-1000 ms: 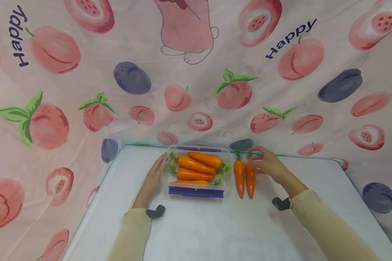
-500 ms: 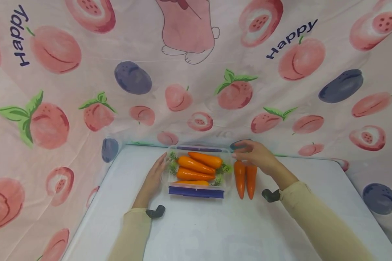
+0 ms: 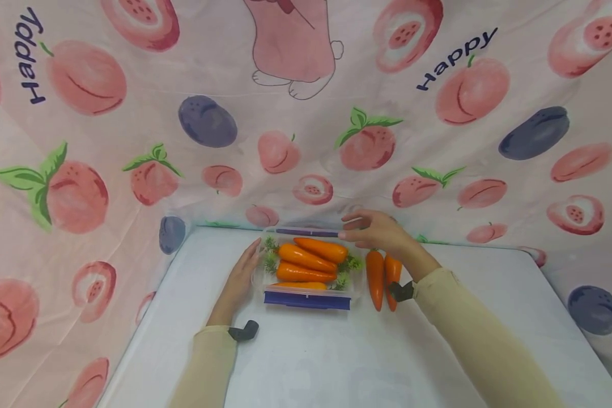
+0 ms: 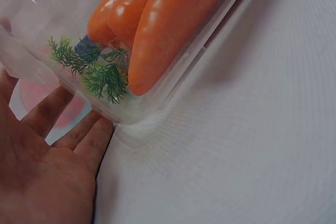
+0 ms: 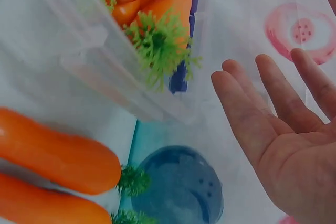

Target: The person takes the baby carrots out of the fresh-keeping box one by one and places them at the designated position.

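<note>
A clear plastic box [image 3: 358, 283] with blue latch flaps holds several orange carrots [image 3: 306, 271] with green tops. My left hand [image 3: 242, 275] lies along the box's left wall; the left wrist view shows its fingers [image 4: 89, 135] fairly straight against the clear side. Over the box's back right corner is my right hand [image 3: 379, 231], its fingers extended and nothing in them. In the right wrist view that hand [image 5: 294, 129] appears apart from the box wall. Two more carrots [image 3: 374, 280] lie side by side right of the box, their tops partly hidden by the right hand and wrist.
The white table [image 3: 306, 357] runs up to a fruit-printed cloth [image 3: 306, 124] hanging close behind the box. Black wrist mounts [image 3: 243, 331] sit on both forearms. One blue latch flap [image 3: 307, 300] hangs down at the box's front.
My right hand has moved left and a little back, from the tops of the two loose carrots to the box's back right corner. The left hand, box and carrots look unmoved.
</note>
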### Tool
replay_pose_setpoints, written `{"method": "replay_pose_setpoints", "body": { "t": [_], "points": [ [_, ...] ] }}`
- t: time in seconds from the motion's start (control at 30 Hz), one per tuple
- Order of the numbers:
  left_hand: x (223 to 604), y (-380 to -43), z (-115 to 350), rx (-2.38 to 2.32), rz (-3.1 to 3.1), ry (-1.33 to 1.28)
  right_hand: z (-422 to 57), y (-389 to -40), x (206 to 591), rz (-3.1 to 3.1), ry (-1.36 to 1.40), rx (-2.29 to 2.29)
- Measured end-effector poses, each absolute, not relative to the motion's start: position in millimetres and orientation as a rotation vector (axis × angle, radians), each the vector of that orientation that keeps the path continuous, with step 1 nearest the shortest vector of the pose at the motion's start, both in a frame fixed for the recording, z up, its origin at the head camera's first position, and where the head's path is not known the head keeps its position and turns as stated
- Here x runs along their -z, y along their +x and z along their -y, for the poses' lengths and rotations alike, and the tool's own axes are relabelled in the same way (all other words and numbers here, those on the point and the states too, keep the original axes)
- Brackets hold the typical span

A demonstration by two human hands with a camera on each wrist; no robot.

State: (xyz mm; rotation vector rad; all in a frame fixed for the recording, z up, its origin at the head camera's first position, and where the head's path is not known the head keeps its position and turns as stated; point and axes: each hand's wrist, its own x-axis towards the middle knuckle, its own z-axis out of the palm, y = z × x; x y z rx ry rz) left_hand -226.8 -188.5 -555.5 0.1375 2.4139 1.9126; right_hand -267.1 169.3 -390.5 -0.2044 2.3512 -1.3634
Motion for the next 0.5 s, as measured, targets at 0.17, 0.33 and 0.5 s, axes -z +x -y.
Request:
{"method": "replay_pose_setpoints", "body": {
  "t": [0.17,0.33,0.5],
  "points": [
    [555.3,-226.6,189.4,-1.907,-2.428,0.138,-156.6,-270.5,391.5,-2.280,-0.240,1.408],
    [552.8,-226.7,189.4,-1.885,-2.422,0.128,-146.0,-275.7,398.1,-2.326,-0.237,1.318],
    [549.4,-227.7,188.2,-1.844,-2.428,0.122,-137.6,-279.7,405.6,-2.399,-0.242,1.189]
  ]
}}
